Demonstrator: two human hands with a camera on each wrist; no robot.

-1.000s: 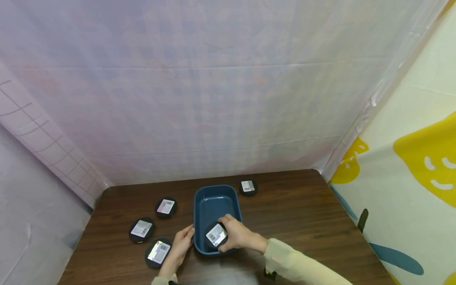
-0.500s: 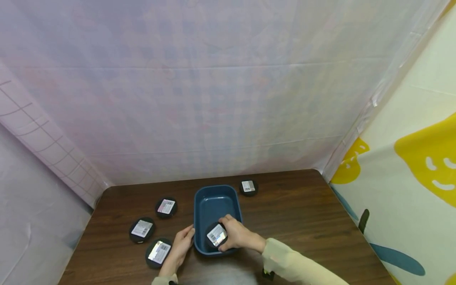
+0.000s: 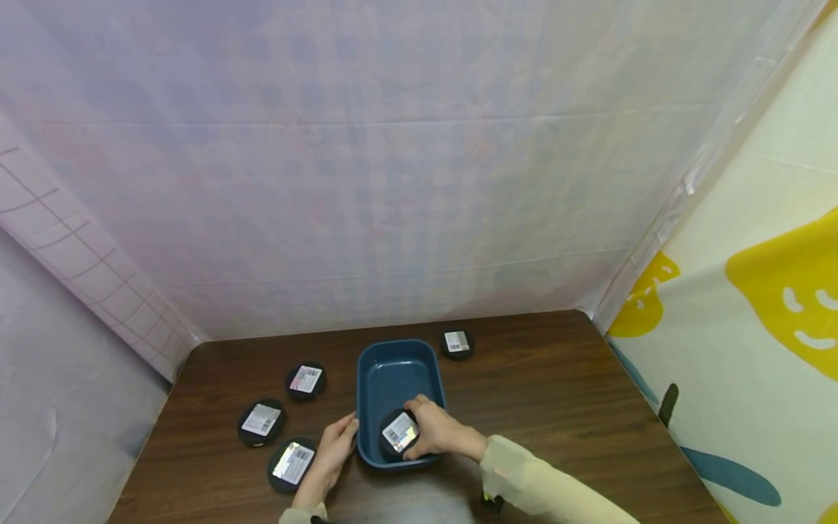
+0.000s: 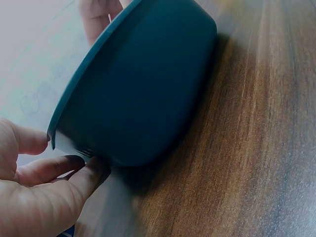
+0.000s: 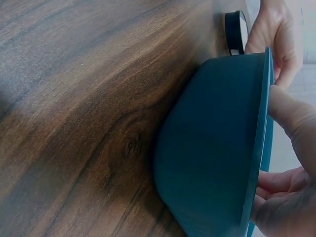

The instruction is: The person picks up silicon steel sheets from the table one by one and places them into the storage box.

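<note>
A blue rectangular plastic bin (image 3: 399, 382) stands on the wooden table in the head view. My left hand (image 3: 332, 451) pinches its left rim, thumb on top and fingertips against the outer wall, as the left wrist view shows on the same bin (image 4: 138, 89). Inside the bin's near end, my right hand (image 3: 440, 431) grips a round black container (image 3: 400, 432) with a white barcode label facing up. In the right wrist view that hand (image 5: 298, 128) reaches over the bin's rim, and the wall hides the container.
Three more round black containers lie left of the bin: a far one (image 3: 305, 381), a middle one (image 3: 261, 422) and a near one (image 3: 291, 466) beside my left hand. Another container (image 3: 457, 344) sits by the bin's far right corner. Patterned sheets surround the table.
My right hand and the container it holds have shifted very slightly to the right within the bin. The left hand, the bin and the other containers stay put.
</note>
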